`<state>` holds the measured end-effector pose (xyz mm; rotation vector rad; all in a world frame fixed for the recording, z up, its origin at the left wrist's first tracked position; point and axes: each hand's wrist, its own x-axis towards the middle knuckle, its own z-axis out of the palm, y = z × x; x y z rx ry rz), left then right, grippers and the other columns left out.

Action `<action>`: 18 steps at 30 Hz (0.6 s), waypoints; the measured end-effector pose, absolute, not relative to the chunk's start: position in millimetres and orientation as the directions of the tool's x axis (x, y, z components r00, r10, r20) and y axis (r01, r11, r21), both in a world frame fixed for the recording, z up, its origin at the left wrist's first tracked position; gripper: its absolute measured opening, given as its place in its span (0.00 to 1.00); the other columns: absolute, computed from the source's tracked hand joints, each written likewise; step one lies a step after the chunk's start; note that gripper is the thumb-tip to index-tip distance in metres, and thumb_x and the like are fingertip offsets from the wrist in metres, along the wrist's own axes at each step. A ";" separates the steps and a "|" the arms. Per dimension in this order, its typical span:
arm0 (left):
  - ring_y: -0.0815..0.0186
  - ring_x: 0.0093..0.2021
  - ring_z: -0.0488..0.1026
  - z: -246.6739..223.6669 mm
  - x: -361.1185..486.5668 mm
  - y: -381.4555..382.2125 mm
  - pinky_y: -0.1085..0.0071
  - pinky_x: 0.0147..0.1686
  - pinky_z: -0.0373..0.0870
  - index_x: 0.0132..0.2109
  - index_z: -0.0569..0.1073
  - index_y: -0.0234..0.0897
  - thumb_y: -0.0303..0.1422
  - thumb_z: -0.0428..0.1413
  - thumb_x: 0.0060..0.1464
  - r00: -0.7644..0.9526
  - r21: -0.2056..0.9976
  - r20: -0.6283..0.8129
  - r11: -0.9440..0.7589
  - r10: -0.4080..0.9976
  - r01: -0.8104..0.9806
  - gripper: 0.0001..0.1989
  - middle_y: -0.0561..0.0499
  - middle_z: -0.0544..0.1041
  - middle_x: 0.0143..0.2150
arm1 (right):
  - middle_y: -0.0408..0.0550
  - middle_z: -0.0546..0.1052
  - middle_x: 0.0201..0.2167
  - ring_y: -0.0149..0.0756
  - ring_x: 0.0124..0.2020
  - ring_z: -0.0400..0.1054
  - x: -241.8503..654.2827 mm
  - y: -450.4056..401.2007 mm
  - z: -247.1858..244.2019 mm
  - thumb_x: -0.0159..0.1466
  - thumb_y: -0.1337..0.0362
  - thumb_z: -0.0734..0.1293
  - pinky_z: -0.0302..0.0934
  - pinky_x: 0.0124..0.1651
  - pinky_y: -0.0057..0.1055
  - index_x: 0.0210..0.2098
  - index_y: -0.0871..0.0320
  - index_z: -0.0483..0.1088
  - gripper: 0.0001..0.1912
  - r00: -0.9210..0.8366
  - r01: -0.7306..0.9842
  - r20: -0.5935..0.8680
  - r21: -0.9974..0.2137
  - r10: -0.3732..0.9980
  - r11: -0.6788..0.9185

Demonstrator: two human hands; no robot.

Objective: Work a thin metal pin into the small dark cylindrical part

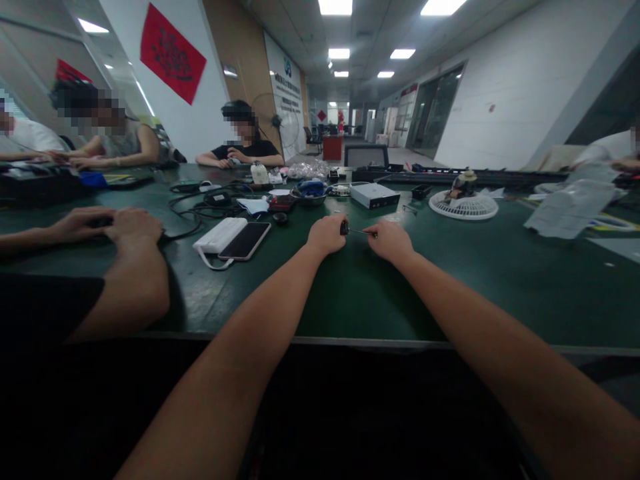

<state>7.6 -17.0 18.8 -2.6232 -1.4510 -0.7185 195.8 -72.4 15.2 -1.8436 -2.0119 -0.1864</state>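
Just above the green tabletop, my left hand (326,236) is closed around a small black part (345,229), mostly hidden by the fingers. Facing it, my right hand (391,240) pinches a thin metal rod (359,232), which looks like a screwdriver shaft. The rod's far end points at the black part; whether they touch, I cannot tell. A smartphone (246,241) lies against a white box-shaped device (220,235) to the left of my left hand. Behind my hands sits a silver metal box (375,195).
On the green table (370,300), a black mouse (280,218), dark cables (193,210) and a bowl with blue contents (311,192) lie left of centre. A white fan grille (463,205) and clear plastic packaging (570,203) are on the right. A co-worker's hands (131,225) rest close by on the left.
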 end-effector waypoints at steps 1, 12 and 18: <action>0.52 0.50 0.77 18.8 7.9 -17.2 0.61 0.50 0.73 0.52 0.75 0.43 0.29 0.58 0.53 0.450 0.166 0.423 -0.556 0.786 0.815 0.19 0.45 0.80 0.48 | 0.53 0.79 0.46 0.45 0.47 0.73 195.5 -72.7 15.6 0.66 0.64 0.63 0.64 0.52 0.39 0.51 0.50 0.79 0.18 -0.057 0.978 0.375 -0.165 0.925 0.127; 0.53 0.51 0.77 20.5 8.7 -20.7 0.62 0.50 0.74 0.52 0.75 0.43 0.28 0.58 0.54 0.478 0.157 0.422 -0.581 0.770 0.799 0.18 0.46 0.81 0.49 | 0.52 0.78 0.49 0.45 0.49 0.71 192.7 -74.7 17.6 0.69 0.63 0.60 0.64 0.53 0.39 0.55 0.49 0.77 0.19 -0.094 0.976 0.395 -0.145 0.914 0.163; 0.52 0.51 0.77 19.2 8.4 -19.2 0.60 0.52 0.73 0.53 0.76 0.43 0.27 0.58 0.53 0.483 0.158 0.425 -0.588 0.766 0.793 0.20 0.45 0.81 0.49 | 0.53 0.79 0.46 0.45 0.47 0.72 196.4 -72.3 16.0 0.66 0.65 0.64 0.64 0.52 0.38 0.49 0.51 0.81 0.17 -0.116 0.974 0.371 -0.137 0.921 0.178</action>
